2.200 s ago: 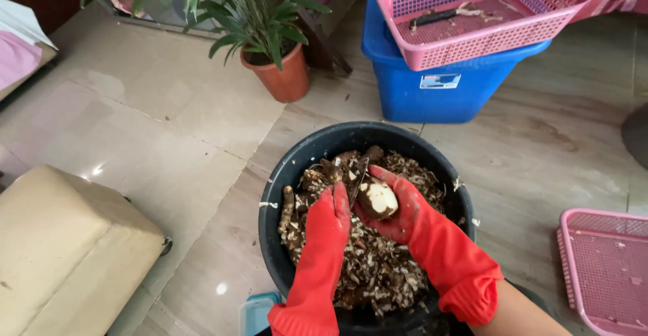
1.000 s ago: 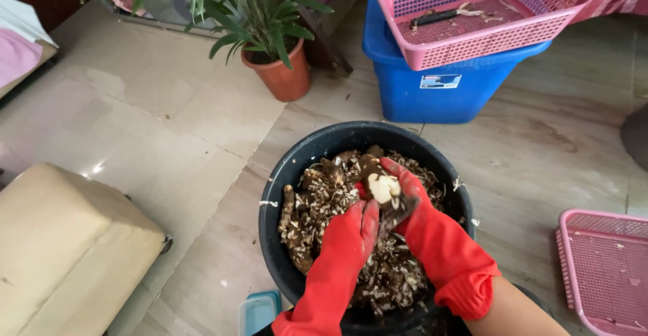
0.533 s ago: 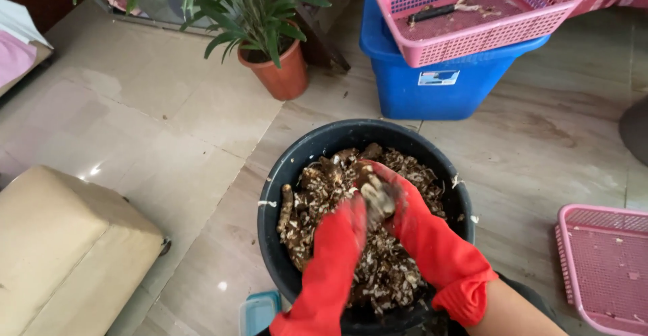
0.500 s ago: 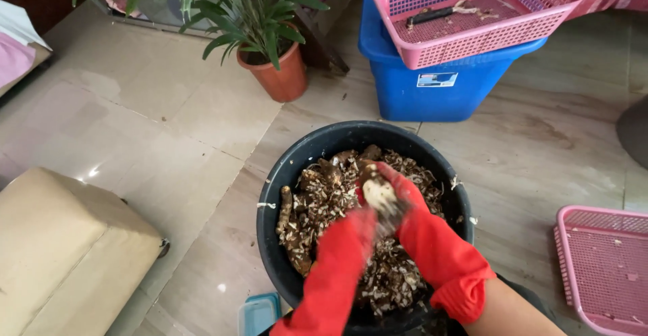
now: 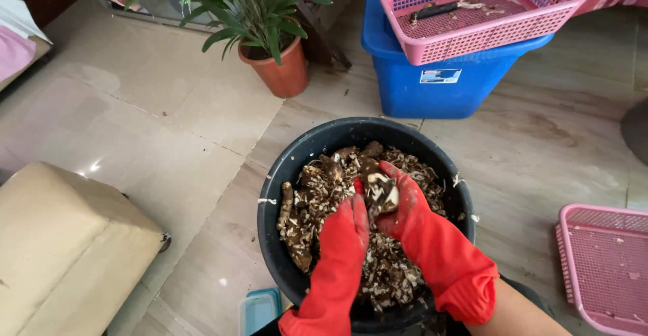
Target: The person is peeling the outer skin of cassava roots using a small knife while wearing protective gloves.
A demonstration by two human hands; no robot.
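Note:
Both my hands wear red rubber gloves and work over a black bucket [image 5: 283,174] filled with brown roots and pale peelings [image 5: 307,197]. My right hand [image 5: 403,204] cups a partly peeled root [image 5: 382,193], pale on one side and brown on the other. My left hand [image 5: 345,226] presses against the same root from the left; whether it holds a tool is hidden.
A blue bin [image 5: 439,86] with a pink basket [image 5: 472,12] on top stands behind the bucket. A potted plant [image 5: 277,66] stands at the back left, a tan cushion [image 5: 61,255] at the left, another pink basket [image 5: 604,268] at the right, a small blue lid [image 5: 260,309] in front.
Both hands have kept turning and rubbing the root over the bucket; its pale side is now less exposed. The left hand has shifted up against it.

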